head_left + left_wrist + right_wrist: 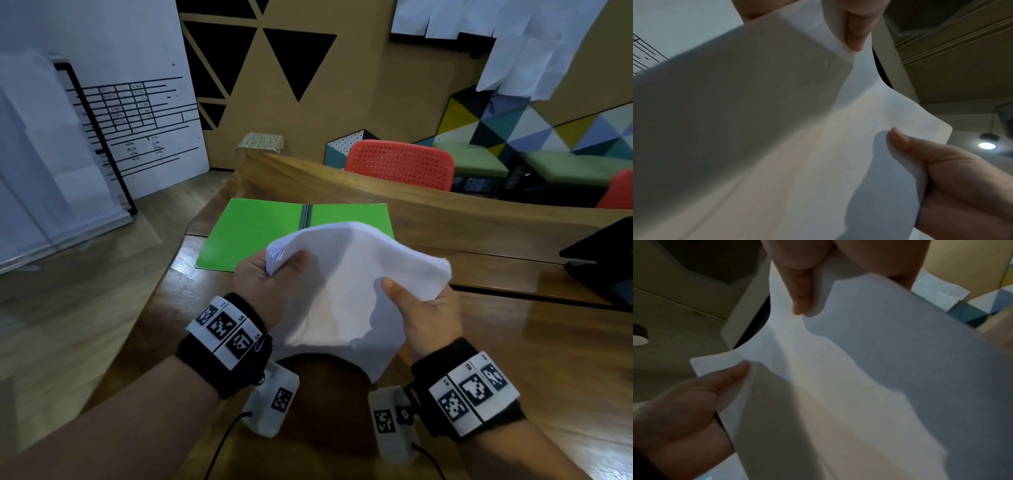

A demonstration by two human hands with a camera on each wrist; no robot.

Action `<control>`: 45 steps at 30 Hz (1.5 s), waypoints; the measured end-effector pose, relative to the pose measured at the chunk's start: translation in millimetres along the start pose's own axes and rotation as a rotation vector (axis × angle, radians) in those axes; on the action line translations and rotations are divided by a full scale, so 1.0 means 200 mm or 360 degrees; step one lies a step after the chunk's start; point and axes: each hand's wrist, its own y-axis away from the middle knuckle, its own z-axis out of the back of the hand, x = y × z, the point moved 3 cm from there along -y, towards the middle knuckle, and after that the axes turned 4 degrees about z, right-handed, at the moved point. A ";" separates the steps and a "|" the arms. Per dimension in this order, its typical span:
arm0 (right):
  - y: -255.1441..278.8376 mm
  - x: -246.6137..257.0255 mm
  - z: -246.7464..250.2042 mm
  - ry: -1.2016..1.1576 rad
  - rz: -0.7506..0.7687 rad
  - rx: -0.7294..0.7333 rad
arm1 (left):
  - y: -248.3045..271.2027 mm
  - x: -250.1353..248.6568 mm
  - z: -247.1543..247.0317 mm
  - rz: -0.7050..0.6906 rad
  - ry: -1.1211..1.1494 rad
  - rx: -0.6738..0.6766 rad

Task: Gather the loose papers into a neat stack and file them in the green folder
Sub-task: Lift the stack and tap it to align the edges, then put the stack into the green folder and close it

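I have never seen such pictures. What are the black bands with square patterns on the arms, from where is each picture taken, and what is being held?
No machine here: a person works with bare hands. The wristbands carry printed markers and small cameras. The big picture comes from a head camera; the other two look along each wrist. The left hand and the right hand each grip a side of a stack of white papers, thumbs on top. Behind it, a green folder lies open on the wooden table.
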 end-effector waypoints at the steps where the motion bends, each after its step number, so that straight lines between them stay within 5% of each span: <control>1: 0.01 -0.02 0.00 0.0012 -0.0020 -0.0018 | 0.00 0.02 0.00 0.0038 -0.0019 0.0004; 20: -0.11 -0.08 0.02 0.0024 -0.0003 0.0015 | -0.06 0.22 -0.04 0.0400 -0.0165 0.0002; 27: -0.38 -0.20 0.03 -0.0041 -0.0280 0.0479 | -0.44 0.18 -0.07 0.0475 0.0026 0.0131; 32: -0.62 -0.38 -0.06 0.0079 -0.0312 0.0396 | -0.78 0.21 -0.13 0.0557 0.0049 0.0238; 35: -0.79 -0.48 -0.09 0.0224 -0.0334 0.0258 | -1.04 0.32 -0.07 0.0663 -0.0363 0.0289; 40: -1.00 -0.57 -0.09 0.0485 -0.0446 0.0093 | -1.39 0.51 0.29 0.0806 -0.2142 0.0263; 45: -1.11 -0.67 -0.08 0.0590 -0.0532 0.0061 | -1.55 0.72 0.42 0.0991 -0.2405 0.0259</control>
